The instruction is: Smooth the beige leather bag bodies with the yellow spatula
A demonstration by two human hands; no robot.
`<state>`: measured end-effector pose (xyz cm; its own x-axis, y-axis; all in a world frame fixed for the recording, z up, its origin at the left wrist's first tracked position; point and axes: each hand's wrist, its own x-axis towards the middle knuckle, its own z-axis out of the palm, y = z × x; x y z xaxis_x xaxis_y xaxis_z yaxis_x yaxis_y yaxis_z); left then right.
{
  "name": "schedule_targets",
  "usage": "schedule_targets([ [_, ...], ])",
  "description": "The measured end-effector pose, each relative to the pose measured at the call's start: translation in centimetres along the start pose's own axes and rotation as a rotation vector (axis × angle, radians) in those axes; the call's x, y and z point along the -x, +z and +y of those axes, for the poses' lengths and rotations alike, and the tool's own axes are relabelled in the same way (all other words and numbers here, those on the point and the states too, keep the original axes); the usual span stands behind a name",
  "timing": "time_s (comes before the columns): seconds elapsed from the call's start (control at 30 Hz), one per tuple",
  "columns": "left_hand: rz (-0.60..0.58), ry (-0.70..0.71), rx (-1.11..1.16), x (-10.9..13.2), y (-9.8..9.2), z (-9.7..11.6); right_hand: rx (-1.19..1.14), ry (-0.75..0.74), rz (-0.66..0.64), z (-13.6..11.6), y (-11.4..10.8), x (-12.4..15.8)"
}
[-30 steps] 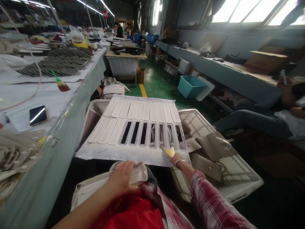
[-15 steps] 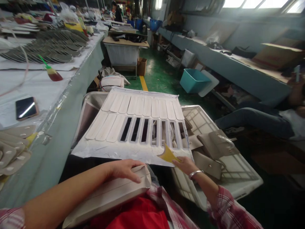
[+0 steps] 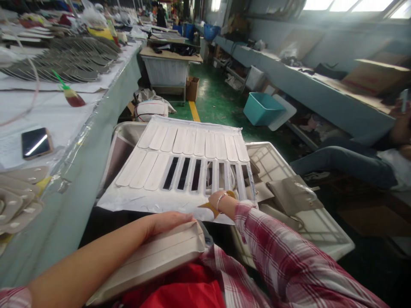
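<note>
On the lap, the left hand point(image 3: 167, 222) lies flat and open on a beige panel point(image 3: 154, 259), pinning it. Beyond, the right hand point(image 3: 214, 197) grips a yellow scraper point(image 3: 205, 206) at the near edge of the white board point(image 3: 135, 199), below its strips point(image 3: 188, 141). The scraper probably works best kept low and flat, with the panel held steady.

I'm seeing a phone point(image 3: 36, 143) lying on the left bench point(image 3: 96, 137), grey cut pieces point(image 3: 64, 68) fanning out farther back, a teal bin point(image 3: 261, 109) sitting on the green floor point(image 3: 215, 100), and beige bags point(image 3: 293, 196) resting in a white crate point(image 3: 337, 248).
</note>
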<state>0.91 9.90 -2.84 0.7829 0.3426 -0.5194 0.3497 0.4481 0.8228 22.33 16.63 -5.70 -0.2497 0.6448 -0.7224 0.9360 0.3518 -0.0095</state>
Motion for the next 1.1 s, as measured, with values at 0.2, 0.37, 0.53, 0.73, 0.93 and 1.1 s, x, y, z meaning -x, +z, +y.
schedule_targets([
  [0.2, -0.024, -0.011, 0.219, -0.3, 0.1, 0.1, -0.211, -0.054, -0.014, 2.7, -0.4, 6.2],
  [0.37, 0.013, -0.055, 0.205, -0.9, -0.1, -0.5, -0.243, -0.187, 0.254, 0.2, 0.9, 10.0],
  [0.53, -0.008, -0.120, 0.565, -1.6, 0.0, -1.5, -0.071, -0.192, 0.287, -3.8, 1.0, 8.6],
  [0.73, -0.116, -0.094, 0.735, -1.4, -0.3, -1.5, -0.041, -0.129, 0.387, -5.5, 0.4, 7.5],
  [0.93, -0.053, -0.160, 0.660, -0.9, -0.4, -1.5, -0.034, -0.183, 0.476, -6.0, 1.0, 7.5],
  [1.1, 0.069, -0.280, 0.445, -0.6, -0.4, -1.9, -0.005, -0.286, 0.517, -5.9, 1.0, 7.3],
])
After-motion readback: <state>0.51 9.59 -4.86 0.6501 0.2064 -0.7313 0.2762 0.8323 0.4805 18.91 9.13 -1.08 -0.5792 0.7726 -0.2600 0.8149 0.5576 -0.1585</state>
